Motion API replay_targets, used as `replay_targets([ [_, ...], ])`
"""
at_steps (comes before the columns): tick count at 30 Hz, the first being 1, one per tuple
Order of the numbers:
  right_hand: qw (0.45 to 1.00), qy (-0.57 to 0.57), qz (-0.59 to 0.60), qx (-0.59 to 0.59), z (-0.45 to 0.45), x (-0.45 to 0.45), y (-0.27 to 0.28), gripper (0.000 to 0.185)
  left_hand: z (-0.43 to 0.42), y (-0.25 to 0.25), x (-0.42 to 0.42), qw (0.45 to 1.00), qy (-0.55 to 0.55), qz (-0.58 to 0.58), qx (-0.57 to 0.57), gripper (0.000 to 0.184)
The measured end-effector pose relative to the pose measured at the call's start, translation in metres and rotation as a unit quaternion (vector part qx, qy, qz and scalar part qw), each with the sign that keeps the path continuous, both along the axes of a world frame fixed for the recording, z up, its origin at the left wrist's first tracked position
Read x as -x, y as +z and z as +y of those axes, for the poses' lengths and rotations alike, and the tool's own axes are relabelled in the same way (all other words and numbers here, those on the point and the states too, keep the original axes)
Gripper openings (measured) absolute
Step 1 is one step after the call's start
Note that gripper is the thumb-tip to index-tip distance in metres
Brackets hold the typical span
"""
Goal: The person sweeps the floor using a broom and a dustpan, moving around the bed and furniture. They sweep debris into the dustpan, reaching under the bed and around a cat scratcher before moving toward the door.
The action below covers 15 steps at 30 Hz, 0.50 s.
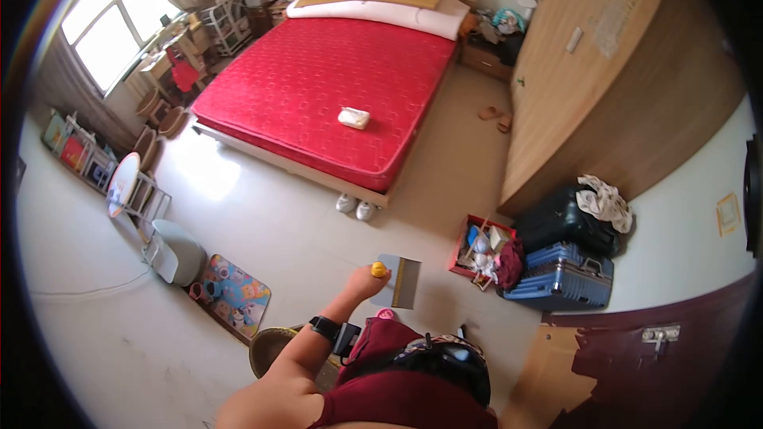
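Note:
My left hand (370,280) reaches forward over the floor, fingers closed around a yellow-ended handle (379,269). Directly below and beyond it lies a flat grey pan (406,284) with a row of yellow teeth, which looks like a long-handled dustpan. The handle's shaft is hidden beneath my hand. A black watch (325,327) is on my left wrist. My right hand is out of the picture. Close to my left forearm stands a round brownish tub (272,346), partly covered by the arm.
Ahead is a bed with a red mattress (318,79) and a white packet (354,117); white shoes (355,206) sit at its foot. A red box of odds and ends (459,258) and a blue suitcase (560,278) stand right. A grey bin (181,253) and patterned mat (238,294) are left.

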State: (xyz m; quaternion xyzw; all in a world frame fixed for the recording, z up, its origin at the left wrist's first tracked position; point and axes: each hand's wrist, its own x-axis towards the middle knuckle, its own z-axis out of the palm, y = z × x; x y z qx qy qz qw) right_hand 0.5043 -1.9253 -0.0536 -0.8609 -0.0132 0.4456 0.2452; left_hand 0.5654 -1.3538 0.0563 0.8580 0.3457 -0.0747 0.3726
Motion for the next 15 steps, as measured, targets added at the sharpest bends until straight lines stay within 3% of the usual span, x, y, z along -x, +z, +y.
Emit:
replay_targets([
  [3,0.99,-0.127,0.065,-0.015,0.044,-0.005,0.048,0.018,0.001,0.006,0.004,0.999,0.008,-0.03,0.023,0.045],
  [6,0.971,-0.208,0.106,-0.041,0.075,-0.014,0.083,0.018,0.001,0.0,0.005,1.0,0.0,-0.006,0.023,0.031],
  [15,0.947,-0.271,0.148,-0.09,0.118,-0.035,0.135,0.02,-0.009,0.007,0.02,0.998,0.024,-0.008,0.054,0.033],
])
